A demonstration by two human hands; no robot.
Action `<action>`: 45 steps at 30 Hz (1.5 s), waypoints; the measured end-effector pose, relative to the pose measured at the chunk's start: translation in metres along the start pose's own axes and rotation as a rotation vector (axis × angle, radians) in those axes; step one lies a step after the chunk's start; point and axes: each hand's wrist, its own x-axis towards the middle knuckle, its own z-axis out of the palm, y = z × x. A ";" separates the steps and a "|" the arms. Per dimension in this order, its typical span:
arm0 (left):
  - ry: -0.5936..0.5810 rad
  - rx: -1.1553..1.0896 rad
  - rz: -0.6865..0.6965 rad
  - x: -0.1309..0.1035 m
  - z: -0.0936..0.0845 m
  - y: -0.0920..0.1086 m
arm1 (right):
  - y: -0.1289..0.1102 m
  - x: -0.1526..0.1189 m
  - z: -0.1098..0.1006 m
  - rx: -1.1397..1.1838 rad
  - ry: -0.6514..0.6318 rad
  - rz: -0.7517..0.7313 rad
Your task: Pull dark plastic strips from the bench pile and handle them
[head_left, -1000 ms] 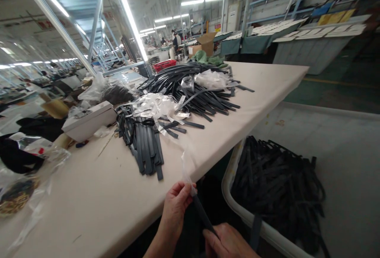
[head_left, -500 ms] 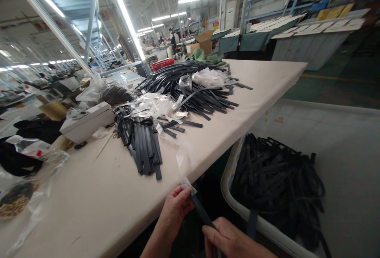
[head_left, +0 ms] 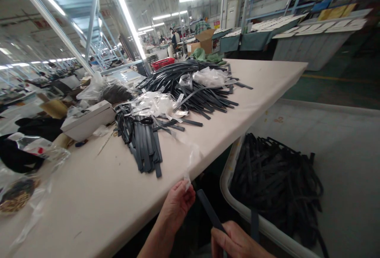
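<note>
The fingers of the left hand are pinched together on a clear plastic film strip, which rises limp from the grip toward the near edge of the bench; it looks held high so it hangs free of the strap. The right hand, low at the near edge of view, is clamped around the lower end of a dark flat strap, whose bare upper end points up and left, just beside the left hand but apart from the film. On the bench, a neat bundle of dark straps lies near the middle, a larger loose heap of straps further off, and crumpled clear film between them. A white box sits to the left. To the right, below the bench edge, a bin holds a tangle of black straps, close enough for dropping pieces in, I would judge. No writing is legible from here.
</note>
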 end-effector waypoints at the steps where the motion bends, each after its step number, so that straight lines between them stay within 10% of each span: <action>1: 0.002 0.000 -0.004 0.000 0.002 0.000 | -0.001 -0.001 0.001 -0.003 0.013 -0.003; 25: -0.018 0.069 0.057 0.005 0.012 -0.011 | 0.003 0.015 0.008 -0.289 0.226 -0.035; 39: -0.100 0.177 0.027 -0.005 0.008 -0.033 | 0.006 0.034 0.006 0.084 0.146 0.019; 45: 0.028 0.178 0.167 -0.002 0.007 -0.010 | 0.024 0.016 -0.010 0.001 0.175 -0.133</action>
